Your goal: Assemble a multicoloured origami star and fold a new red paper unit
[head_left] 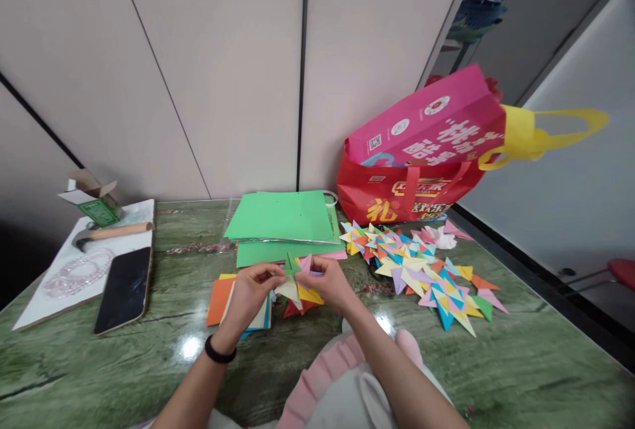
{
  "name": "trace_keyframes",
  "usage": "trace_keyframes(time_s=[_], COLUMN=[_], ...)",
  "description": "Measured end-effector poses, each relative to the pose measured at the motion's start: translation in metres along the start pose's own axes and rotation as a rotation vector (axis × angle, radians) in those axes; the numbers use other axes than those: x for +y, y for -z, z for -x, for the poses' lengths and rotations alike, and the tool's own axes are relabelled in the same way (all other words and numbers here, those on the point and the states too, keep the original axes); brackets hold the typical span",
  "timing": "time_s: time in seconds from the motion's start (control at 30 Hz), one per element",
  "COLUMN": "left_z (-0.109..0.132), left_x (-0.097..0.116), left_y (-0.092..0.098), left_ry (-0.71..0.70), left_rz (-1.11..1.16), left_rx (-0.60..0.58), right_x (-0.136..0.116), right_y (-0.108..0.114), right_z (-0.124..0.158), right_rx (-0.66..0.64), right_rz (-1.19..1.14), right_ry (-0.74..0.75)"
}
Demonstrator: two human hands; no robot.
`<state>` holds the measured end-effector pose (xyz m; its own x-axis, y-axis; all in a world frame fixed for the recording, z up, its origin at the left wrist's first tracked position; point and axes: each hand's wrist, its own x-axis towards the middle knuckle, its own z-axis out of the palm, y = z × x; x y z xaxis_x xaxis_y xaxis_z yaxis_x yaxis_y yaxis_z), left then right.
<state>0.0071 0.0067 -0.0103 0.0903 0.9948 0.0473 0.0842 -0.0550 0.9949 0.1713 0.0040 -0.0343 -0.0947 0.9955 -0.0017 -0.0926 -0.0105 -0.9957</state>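
Both hands meet over the middle of a green marble table [520, 356]. My left hand [253, 288] and my right hand [328, 281] pinch a folded paper piece [296, 281] with green, white, yellow and pink points between them. Under my left hand lies a small stack of coloured paper squares [221, 297], orange on top. More folded red and yellow paper lies just below the held piece. A black band is on my left wrist.
A heap of several folded paper stars [421, 270] lies to the right. Green paper sheets [282, 217] lie behind my hands. A red and pink bag [421, 158] stands at the back right. At left, a white board [34, 303] carries a phone [124, 289], hammer [109, 233], beads and small box [96, 201].
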Motion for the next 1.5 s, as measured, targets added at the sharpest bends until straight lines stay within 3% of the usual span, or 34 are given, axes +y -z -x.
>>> trace_keyframes(time_s=[0.3, 0.87, 1.23, 1.5], left_z=[-0.0019, -0.0041, -0.0023, -0.002], left_x=[0.0, -0.0075, -0.0023, 0.001], left_y=[0.0037, 0.0085, 0.0039, 0.0056], left_ry=[0.022, 0.022, 0.034, 0.047], left_rz=[-0.047, -0.08, -0.091, -0.04], left_rx=[-0.082, -0.129, -0.059, -0.122], right_x=[-0.0023, 0.001, -0.0024, -0.0045], right_y=[0.0026, 0.0052, 0.0046, 0.0025], right_z=[-0.0012, -0.0021, 0.0, -0.0002], right_rx=[0.028, 0.036, 0.028, 0.033], right_rz=[0.173, 0.176, 0.068, 0.067], right_ry=[0.104, 0.065, -0.021, -0.021])
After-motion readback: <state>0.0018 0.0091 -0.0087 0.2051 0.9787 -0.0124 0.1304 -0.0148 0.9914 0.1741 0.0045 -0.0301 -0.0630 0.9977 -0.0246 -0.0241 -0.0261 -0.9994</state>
